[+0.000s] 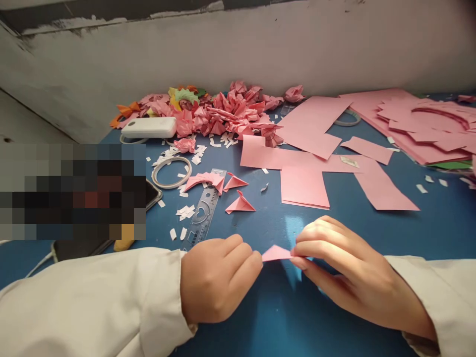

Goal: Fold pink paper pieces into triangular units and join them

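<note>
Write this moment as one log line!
left hand: holding pink paper; right hand: pinching its other end; beyond: clear ruler

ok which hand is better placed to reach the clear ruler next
Probably the left hand: the clear ruler lies just beyond it, while the right hand sits farther off, to the right. Both hands hold the small pink paper, so the left would first need to release its grip.

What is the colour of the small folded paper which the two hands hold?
Pink; it shows best in the head view, as the folded paper.
</note>
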### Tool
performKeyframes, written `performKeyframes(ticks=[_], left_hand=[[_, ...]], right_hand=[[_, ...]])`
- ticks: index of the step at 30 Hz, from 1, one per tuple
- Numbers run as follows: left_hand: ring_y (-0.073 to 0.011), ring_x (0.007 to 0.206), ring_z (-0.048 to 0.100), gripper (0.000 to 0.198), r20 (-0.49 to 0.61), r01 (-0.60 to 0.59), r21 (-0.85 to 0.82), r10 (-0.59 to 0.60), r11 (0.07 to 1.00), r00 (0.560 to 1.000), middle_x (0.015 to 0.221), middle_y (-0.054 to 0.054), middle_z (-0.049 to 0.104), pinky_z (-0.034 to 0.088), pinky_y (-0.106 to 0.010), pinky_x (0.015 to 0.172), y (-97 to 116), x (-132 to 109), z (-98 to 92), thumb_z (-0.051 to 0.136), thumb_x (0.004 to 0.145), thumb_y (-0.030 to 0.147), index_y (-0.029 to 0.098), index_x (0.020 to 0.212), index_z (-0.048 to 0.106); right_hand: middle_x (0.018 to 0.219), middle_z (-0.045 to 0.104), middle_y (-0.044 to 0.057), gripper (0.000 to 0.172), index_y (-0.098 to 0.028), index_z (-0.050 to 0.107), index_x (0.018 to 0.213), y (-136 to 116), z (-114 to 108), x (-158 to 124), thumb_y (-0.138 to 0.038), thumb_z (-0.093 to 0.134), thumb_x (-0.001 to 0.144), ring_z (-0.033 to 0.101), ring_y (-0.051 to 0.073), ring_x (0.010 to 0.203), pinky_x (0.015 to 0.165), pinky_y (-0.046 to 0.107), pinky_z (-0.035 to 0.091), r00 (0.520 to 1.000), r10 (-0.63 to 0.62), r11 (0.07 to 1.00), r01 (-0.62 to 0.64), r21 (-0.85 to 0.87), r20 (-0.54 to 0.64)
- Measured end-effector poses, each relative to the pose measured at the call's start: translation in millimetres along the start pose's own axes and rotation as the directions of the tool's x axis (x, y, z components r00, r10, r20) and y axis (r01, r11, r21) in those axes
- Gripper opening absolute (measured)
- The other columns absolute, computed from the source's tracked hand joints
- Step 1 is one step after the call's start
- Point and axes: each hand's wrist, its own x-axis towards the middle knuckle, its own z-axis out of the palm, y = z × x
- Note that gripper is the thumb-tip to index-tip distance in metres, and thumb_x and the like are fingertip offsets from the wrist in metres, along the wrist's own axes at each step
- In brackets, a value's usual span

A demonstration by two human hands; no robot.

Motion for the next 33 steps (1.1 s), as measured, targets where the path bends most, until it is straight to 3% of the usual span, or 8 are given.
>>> performKeyframes(ticks=[3, 8, 12, 15, 21, 27, 30, 33], left_hand=[[-0.0136, 0.057, 0.050, 0.022, 0.074, 0.265, -0.276, -0.254, 0.924, 0.964, 0.070, 0.001, 0.059, 0.039, -0.027, 0.052, 12, 10, -1.3, 0.044, 0.101, 0.008, 0.015, 0.089, 0.061], [-0.0084, 0.053, 0.052, 0.038, 0.343, 0.572, -0.609, -0.467, 0.550, 0.815, 0.060, 0.006, 0.053, 0.042, -0.018, 0.054, 31, 28, 0.3, 0.037, 0.108, 0.022, 0.020, 0.072, 0.050], [-0.0133, 0.065, 0.060, 0.047, 0.474, 0.685, -0.671, -0.547, 0.284, 0.690, 0.067, 0.000, 0.060, 0.050, -0.022, 0.066, 32, 33, 4.9, 0.029, 0.108, 0.038, 0.019, 0.073, 0.055], [-0.0162, 0.067, 0.061, 0.047, 0.557, 0.725, -0.670, -0.536, 0.161, 0.634, 0.070, -0.005, 0.065, 0.050, -0.026, 0.070, 30, 37, 6.9, 0.032, 0.103, 0.045, 0.019, 0.073, 0.057], [-0.0166, 0.059, 0.058, 0.043, 0.664, 0.754, -0.655, -0.443, 0.044, 0.602, 0.065, -0.006, 0.064, 0.048, -0.026, 0.060, 25, 40, 5.3, 0.037, 0.096, 0.051, 0.020, 0.069, 0.052], [-0.0160, 0.061, 0.057, 0.043, 0.688, 0.756, -0.655, -0.418, -0.007, 0.593, 0.068, -0.005, 0.066, 0.049, -0.025, 0.064, 22, 41, 7.2, 0.043, 0.098, 0.053, 0.020, 0.073, 0.055], [-0.0155, 0.059, 0.056, 0.045, 0.694, 0.749, -0.661, -0.409, -0.038, 0.592, 0.068, -0.004, 0.065, 0.048, -0.024, 0.061, 23, 40, 8.2, 0.041, 0.100, 0.057, 0.019, 0.079, 0.056], [-0.0156, 0.062, 0.056, 0.044, 0.683, 0.729, -0.683, -0.383, -0.034, 0.622, 0.069, -0.005, 0.066, 0.049, -0.024, 0.065, 22, 38, 8.4, 0.042, 0.103, 0.053, 0.019, 0.080, 0.057]], right_hand=[[0.079, 0.063, 0.000, 0.012, -0.021, 0.056, 0.099, -4, 1, 5, -0.010, 0.055, 0.103, 0.059, 0.012, 0.071, 0.065, 0.025, 0.053, 0.998, 0.052, 0.992, -0.049, 0.117, -0.021], [0.070, 0.059, -0.005, 0.015, -0.025, 0.050, 0.090, -9, 5, 12, -0.019, 0.057, 0.103, 0.058, 0.010, 0.059, 0.054, 0.020, 0.053, 0.975, 0.219, 0.933, -0.200, 0.299, -0.030], [0.067, 0.063, -0.005, 0.018, -0.023, 0.057, 0.082, -9, 7, 15, -0.017, 0.058, 0.100, 0.060, 0.008, 0.053, 0.050, 0.016, 0.052, 0.943, 0.330, 0.876, -0.319, 0.360, 0.034], [0.064, 0.066, -0.006, 0.013, -0.024, 0.061, 0.084, -8, 7, 16, -0.017, 0.060, 0.096, 0.061, 0.008, 0.050, 0.048, 0.014, 0.050, 0.917, 0.399, 0.845, -0.373, 0.383, 0.013], [0.061, 0.070, -0.004, 0.014, -0.024, 0.063, 0.078, -9, 9, 16, -0.023, 0.063, 0.093, 0.066, 0.010, 0.049, 0.048, 0.014, 0.052, 0.862, 0.500, 0.745, -0.477, 0.467, 0.081], [0.057, 0.070, -0.002, 0.033, -0.023, 0.060, 0.080, -5, 6, 18, -0.043, 0.053, 0.106, 0.067, 0.012, 0.047, 0.046, 0.017, 0.053, 0.792, 0.555, 0.599, -0.592, 0.539, 0.252], [0.060, 0.070, -0.002, 0.038, -0.023, 0.060, 0.080, -2, 4, 20, -0.048, 0.052, 0.107, 0.067, 0.012, 0.049, 0.046, 0.017, 0.053, 0.801, 0.521, 0.583, -0.587, 0.562, 0.296], [0.066, 0.072, -0.002, 0.032, -0.023, 0.060, 0.081, -2, 3, 19, -0.039, 0.053, 0.107, 0.069, 0.011, 0.054, 0.051, 0.017, 0.054, 0.836, 0.462, 0.623, -0.544, 0.562, 0.297]])
